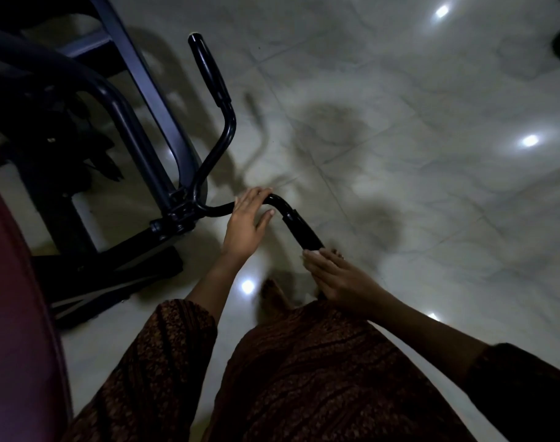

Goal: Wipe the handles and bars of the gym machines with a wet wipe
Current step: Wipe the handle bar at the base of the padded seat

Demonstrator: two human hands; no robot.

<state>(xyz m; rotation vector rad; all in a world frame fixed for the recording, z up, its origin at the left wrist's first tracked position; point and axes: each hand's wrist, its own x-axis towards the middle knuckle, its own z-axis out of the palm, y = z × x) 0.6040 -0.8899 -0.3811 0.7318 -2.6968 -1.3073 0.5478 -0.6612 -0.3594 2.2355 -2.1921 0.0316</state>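
Note:
A black handlebar of a gym machine branches into two arms. The far arm ends in a black grip (208, 68) that points away from me. My left hand (245, 221) lies over the bend of the near arm (280, 202), fingers draped across the tube and thumb on its near side. My right hand (332, 275) is closed around the near end of the near grip (304, 232). No wet wipe shows in either hand; what is under the palms is hidden.
The machine's dark frame (144, 100) and its base (112, 266) stand at the left. A dark red padded edge (17, 314) fills the lower left. My bare foot (273, 296) stands on the glossy pale tiled floor (399, 154). The light is dim.

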